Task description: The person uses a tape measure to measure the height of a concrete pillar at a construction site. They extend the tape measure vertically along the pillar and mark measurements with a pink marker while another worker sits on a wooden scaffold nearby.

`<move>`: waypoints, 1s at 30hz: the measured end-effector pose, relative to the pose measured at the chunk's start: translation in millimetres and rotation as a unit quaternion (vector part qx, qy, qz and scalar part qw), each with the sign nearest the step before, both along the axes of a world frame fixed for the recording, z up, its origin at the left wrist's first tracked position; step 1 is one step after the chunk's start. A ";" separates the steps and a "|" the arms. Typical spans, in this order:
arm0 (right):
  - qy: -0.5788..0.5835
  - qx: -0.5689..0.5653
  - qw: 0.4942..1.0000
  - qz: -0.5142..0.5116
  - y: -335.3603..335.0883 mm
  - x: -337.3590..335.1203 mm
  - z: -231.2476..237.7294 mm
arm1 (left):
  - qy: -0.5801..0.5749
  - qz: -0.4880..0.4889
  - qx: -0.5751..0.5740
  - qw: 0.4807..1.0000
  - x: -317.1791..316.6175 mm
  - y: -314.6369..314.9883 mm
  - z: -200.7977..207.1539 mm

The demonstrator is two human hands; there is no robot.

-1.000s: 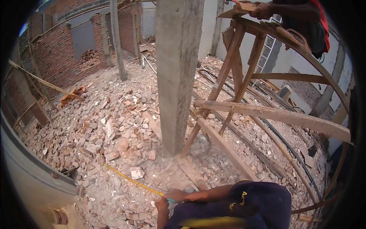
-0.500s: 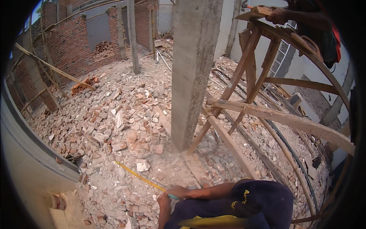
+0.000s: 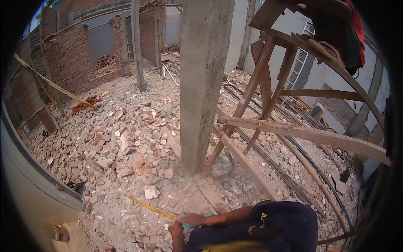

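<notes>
A yellow tape measure blade (image 3: 149,206) reaches from my hands toward the left, above the rubble. My left hand (image 3: 176,228) is closed at the blade, beside the tape's mouth. My right hand (image 3: 193,219) wraps the teal tape case (image 3: 187,225), most of which its fingers cover. My right arm crosses from a dark sleeve (image 3: 287,220) with yellow lettering. A pale chunk of rubble (image 3: 151,192) lies just beyond the blade.
A concrete column (image 3: 199,92) rises ahead. To its right stands a wooden trestle (image 3: 260,92) with a long brace (image 3: 310,134); a person in red (image 3: 359,38) is up on it. Broken bricks (image 3: 96,147) cover the ground. A bucket (image 3: 60,233) sits at lower left.
The whole view has shifted a little, so the column and trestle appear further left. At top right, the other person's board is tilted differently. Both my hands keep hold of the tape measure.
</notes>
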State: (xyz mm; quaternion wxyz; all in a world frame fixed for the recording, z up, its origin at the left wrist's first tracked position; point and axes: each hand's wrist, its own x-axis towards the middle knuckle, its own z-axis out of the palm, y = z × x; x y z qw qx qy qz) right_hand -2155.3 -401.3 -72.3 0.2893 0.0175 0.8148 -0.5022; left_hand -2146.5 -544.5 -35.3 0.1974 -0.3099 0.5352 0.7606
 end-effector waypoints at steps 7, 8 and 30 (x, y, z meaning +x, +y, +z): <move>0.111 0.066 0.988 0.083 -5.1 -13.2 -95.3 | 0.038 -0.011 -0.016 0.999 -21.3 -11.9 -11.9; 0.093 0.062 0.991 0.073 -5.3 -14.9 -94.5 | 0.057 -0.018 -0.025 0.998 -20.2 -10.1 -20.3; 0.046 -0.087 0.982 -0.164 48.3 -14.6 51.2 | 0.157 -0.079 -0.093 0.980 -91.7 35.6 -70.9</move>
